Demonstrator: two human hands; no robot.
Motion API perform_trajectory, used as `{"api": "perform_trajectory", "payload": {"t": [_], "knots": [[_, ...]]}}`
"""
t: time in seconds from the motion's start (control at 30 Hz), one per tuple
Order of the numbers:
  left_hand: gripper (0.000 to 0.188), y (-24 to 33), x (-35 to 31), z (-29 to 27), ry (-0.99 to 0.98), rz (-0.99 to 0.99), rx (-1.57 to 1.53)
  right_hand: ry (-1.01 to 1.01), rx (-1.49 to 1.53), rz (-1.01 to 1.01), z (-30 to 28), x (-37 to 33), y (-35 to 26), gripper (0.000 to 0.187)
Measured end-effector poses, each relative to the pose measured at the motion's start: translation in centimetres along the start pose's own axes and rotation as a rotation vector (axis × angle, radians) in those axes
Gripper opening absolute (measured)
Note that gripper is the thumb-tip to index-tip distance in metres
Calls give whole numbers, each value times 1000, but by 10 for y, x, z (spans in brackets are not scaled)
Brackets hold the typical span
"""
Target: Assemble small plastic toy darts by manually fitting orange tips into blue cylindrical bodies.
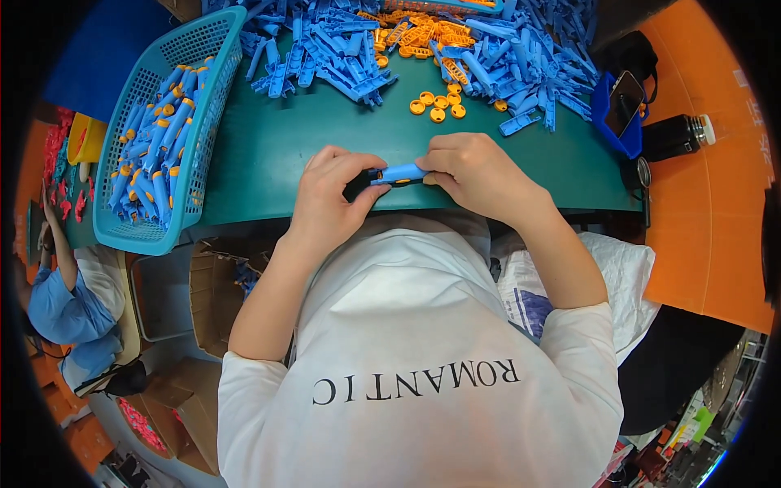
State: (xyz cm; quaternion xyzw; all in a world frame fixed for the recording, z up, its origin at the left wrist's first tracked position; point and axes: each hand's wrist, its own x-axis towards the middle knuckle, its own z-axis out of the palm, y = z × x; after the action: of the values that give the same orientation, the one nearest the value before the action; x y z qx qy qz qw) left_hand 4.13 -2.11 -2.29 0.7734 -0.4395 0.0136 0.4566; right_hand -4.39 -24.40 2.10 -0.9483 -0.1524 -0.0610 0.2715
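I see my left hand [327, 198] and right hand [476, 172] pinching opposite ends of a smooth blue plastic piece [400, 173]. Ribbed orange discs [437, 104] lie at twelve o'clock on the green table [268, 154]; a mesh basket [213, 49] sits at ten.

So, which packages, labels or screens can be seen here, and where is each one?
Phone: far right of the green table, leaning in a blue holder; dark screen, not readable.
Cardboard boxes: on the floor at lower left, brown, open.
White sack: by the person's right elbow, blue print.
Shirt: white, dark lettering.
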Motion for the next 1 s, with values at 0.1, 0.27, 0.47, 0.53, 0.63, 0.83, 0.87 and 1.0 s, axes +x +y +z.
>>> {"api": "perform_trajectory", "payload": {"t": [0.1,0.27,0.47,0.53,0.63,0.83,0.87,1.0], "knots": [[29,1,1,-3,-3,62,-16,20,-1,4,4,-3,3,17],[35,-6,-6,-6,-65,67,-22,65,13,-14,13,-9,3,21],[36,6,-8,-2,4,173,150,371,-265,-84,58,-20,-14,38],[35,7,-9,0,67,172,160,459,-308,-47,66,-22,-15,38],[38,-5,-8,-4,2,195,180,488,-232,-96,63,-12,-19,37],[17,31,-3,-9,61,-411,-505,460,-77,-222,46,-6,-23,34],[17,30,-5,-9,62,-410,-503,462,-77,-224,45,-7,-23,34],[11,35,-4,-8,7,-234,-404,501,-69,-281,44,-7,-23,32]]}}
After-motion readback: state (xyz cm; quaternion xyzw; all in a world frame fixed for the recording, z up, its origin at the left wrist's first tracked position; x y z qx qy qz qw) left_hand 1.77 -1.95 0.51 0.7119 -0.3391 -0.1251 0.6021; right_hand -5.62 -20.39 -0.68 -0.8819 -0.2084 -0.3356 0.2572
